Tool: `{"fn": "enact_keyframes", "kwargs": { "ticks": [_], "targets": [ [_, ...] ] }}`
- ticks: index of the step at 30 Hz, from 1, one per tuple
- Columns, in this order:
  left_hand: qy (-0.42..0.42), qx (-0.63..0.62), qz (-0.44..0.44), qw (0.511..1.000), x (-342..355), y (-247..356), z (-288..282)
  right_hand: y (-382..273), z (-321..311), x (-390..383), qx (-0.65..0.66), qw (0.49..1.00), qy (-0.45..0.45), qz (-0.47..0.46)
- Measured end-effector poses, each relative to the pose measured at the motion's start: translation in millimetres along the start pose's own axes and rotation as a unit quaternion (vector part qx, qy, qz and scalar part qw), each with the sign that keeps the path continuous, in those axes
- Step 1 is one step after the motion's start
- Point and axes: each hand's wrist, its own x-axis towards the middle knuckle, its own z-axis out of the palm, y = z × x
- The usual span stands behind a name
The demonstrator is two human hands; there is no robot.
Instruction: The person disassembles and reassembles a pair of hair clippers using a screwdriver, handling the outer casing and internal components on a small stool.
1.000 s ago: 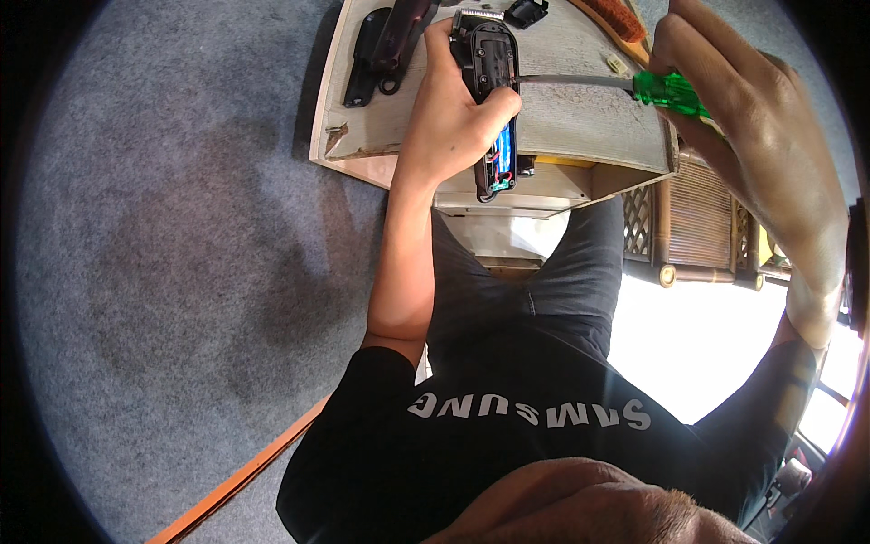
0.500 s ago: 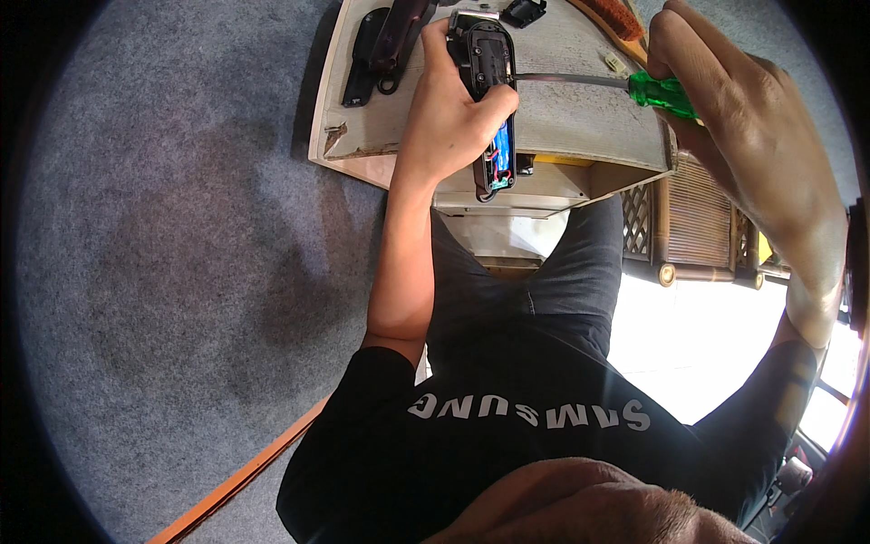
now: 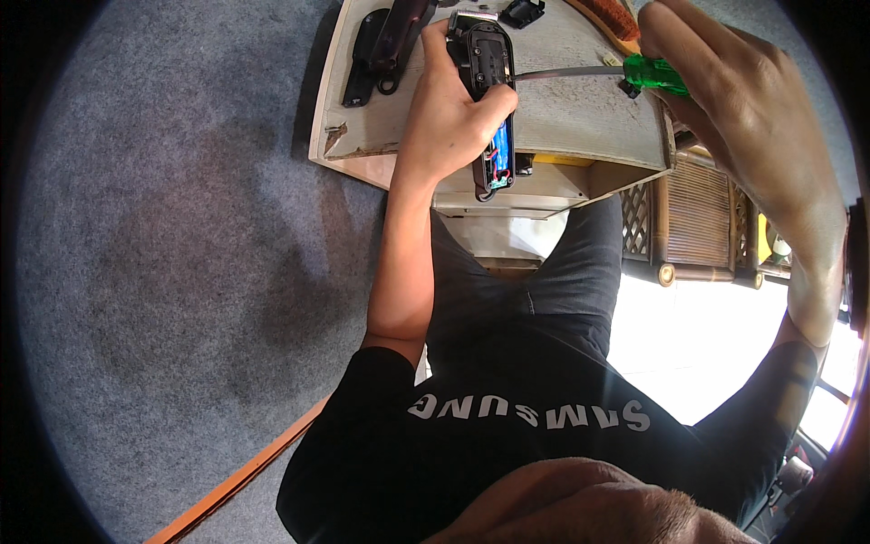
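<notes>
My left hand (image 3: 444, 127) grips an opened black hair clipper (image 3: 488, 50) upright, thumb across its body; a blue battery (image 3: 500, 145) and thin wires show in the lower end. My right hand (image 3: 734, 109) is closed round the green handle (image 3: 652, 74) of a screwdriver, whose long metal shaft (image 3: 571, 72) reaches leftward to the clipper’s right edge by my thumb; I cannot make out the exact tip. Left of the clipper lie black casing pieces (image 3: 366, 54) and a dark glossy object (image 3: 399, 32). A small black part (image 3: 524, 13) sits above it.
The pale, worn wooden box (image 3: 598, 122) has an open compartment on its near side. A wooden-handled brush (image 3: 603, 20) lies at its back right. Bamboo furniture (image 3: 693, 218) stands to the right, grey carpet (image 3: 181, 227) to the left, my legs below the box.
My right hand and the screwdriver handle have shifted slightly up and left, showing a small dark piece below the handle. My left hand and the clipper are almost unchanged.
</notes>
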Motion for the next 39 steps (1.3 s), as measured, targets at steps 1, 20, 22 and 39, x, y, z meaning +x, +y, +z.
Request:
{"fn": "enact_keyframes", "kwargs": {
  "ticks": [1,20,22,39],
  "targets": [
    [0.002,0.005,-0.004,1.000,-0.4,0.9,-0.4,-0.8,0.5,-0.5,0.000,1.000,0.001,0.000],
    [-0.002,0.018,0.017,1.000,0.2,-5.0,-1.4,-0.4,4.0,-1.0,0.000,1.000,0.004,0.004],
    [0.001,0.009,-0.002,1.000,-0.8,-4.3,-2.3,-0.4,4.9,-0.2,0.001,1.000,0.005,0.002],
    [-0.005,0.008,0.010,1.000,-0.3,-3.0,-0.8,1.9,7.1,2.7,-0.004,1.000,-0.001,0.004]
  ]
}}
